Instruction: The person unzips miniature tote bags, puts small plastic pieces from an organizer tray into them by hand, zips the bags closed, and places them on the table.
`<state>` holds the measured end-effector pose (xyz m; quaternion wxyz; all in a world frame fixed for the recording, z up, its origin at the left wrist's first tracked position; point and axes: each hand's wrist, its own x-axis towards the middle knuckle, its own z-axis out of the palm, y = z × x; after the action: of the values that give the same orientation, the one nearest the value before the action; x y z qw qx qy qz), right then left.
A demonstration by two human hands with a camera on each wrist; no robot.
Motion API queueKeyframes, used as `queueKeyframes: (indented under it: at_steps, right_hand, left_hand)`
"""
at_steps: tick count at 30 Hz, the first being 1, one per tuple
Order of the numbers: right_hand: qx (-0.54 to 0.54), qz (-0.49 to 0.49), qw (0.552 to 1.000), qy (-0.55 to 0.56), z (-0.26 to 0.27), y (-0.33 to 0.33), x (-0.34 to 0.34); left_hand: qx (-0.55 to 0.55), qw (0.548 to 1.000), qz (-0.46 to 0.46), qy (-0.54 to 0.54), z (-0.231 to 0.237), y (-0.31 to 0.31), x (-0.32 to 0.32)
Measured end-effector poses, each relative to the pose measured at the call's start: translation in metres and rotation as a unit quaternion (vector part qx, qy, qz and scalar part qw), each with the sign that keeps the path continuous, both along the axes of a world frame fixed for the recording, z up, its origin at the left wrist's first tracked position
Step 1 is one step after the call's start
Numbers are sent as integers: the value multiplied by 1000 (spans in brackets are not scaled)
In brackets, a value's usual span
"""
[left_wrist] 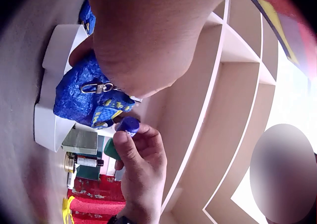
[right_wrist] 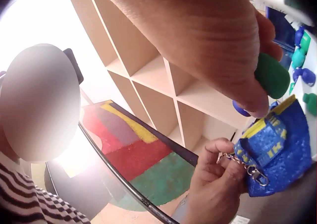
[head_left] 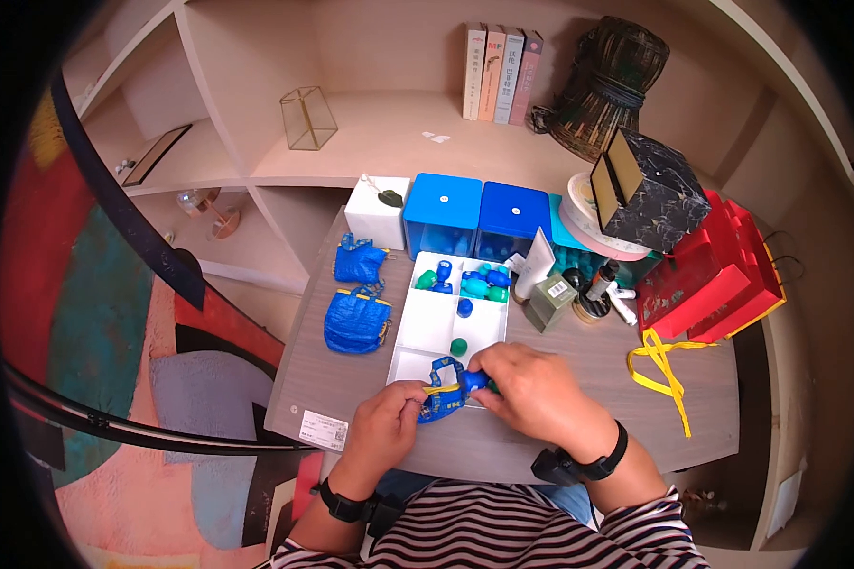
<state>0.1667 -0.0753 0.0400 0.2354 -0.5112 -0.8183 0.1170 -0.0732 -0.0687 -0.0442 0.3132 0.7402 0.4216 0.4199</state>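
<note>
The left hand holds a small blue bag with yellow-trimmed handles and a metal clasp, over the near end of a white divided tray. Between its fingers and thumb, the right hand pinches a small piece with a blue end and a green end, close beside the bag's mouth. In the right wrist view the left hand grips the bag at its handle and chain. Small blue and green pieces lie in the tray's far compartments; a blue one and a green one stand nearer.
Two more blue bags lie left of the tray. Behind it stand a white box and two blue boxes. To the right are bottles, a black marbled box, red bags and a yellow ribbon.
</note>
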Motion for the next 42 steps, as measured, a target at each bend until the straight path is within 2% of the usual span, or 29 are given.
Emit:
queueKeyframes:
  at_steps: [2, 4, 8, 10, 14, 19, 23, 28, 29, 30, 31, 33, 34, 36, 40, 42]
  right_hand:
    - [0, 26, 1000, -17, -4, -5, -1]
    - [-13, 29, 999, -23, -1, -9, -2]
    - [6, 33, 999, -25, 0, -13, 0]
    - [16, 26, 999, -25, 4, -16, 2]
    - [34, 24, 999, -21, 9, -22, 3]
    - [24, 14, 1000, 0, 7, -24, 10]
    - [-7, -38, 999, -7, 8, -27, 13]
    - [3, -52, 998, -21, 4, -32, 9]
    - [19, -63, 998, 18, 2, -31, 13]
    - [35, -73, 995, 56, 0, -31, 15]
    - [34, -73, 995, 57, 3, -32, 17]
    - [45, -139, 985, 93, 9, -33, 19]
    - [45, -140, 985, 93, 8, -34, 19]
    - [81, -138, 972, 173, 3, -37, 14]
    - [76, -43, 978, 189, -7, -41, 3]
    - [74, -32, 980, 181, -9, -44, 6]
  left_hand:
    - [18, 1000, -5, 5, 3, 2, 4]
    - [83, 996, -36, 13, 4, 2, 7]
    - [76, 995, -39, 59, 11, 0, 6]
    - [194, 976, -40, 90, 18, 1, 10]
    - [201, 976, -50, 68, 24, 1, 19]
    - [213, 969, -84, 96, 21, -1, 29]
    - [234, 962, -93, 102, 25, -3, 35]
    - [143, 983, -117, 18, 17, -7, 38]
    - [143, 983, -116, 19, 14, -8, 36]
    - [95, 988, -121, 2, 12, -10, 34]
    - [47, 991, -126, -16, 10, -12, 33]
    - [29, 991, -127, -30, 8, -14, 32]
    - [11, 991, -129, -44, 7, -15, 32]
    - [7, 989, -135, -58, 3, -14, 34]
    - [-23, 983, -153, -102, 2, -15, 37]
    - [-28, 981, -156, -115, 0, -16, 36]
